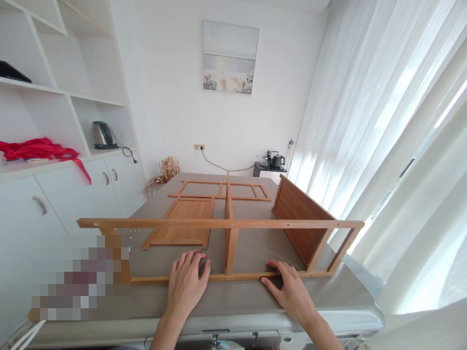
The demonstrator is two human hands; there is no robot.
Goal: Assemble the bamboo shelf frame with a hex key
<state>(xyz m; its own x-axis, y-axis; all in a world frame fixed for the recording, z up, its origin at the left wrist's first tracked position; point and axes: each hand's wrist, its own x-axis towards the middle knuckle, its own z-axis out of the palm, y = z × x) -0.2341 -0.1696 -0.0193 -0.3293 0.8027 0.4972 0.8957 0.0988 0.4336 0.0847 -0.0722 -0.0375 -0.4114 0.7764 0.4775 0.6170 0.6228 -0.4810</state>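
A wooden shelf frame lies on its side across the table, its long rails running left to right. My left hand rests over the near lower rail, left of the middle upright board; its fingers are bent loosely and the thumb stands apart. Right of that board, my right hand straddles the same rail, thumb on the near side and fingertips beyond it. A broad wooden panel joins the frame at the right, and a middle board runs away from me.
Behind the rails lie a flat wooden panel and an open wooden frame on the table. Small hardware lies at left. A blurred patch covers the left end. White cabinets stand left, curtains right.
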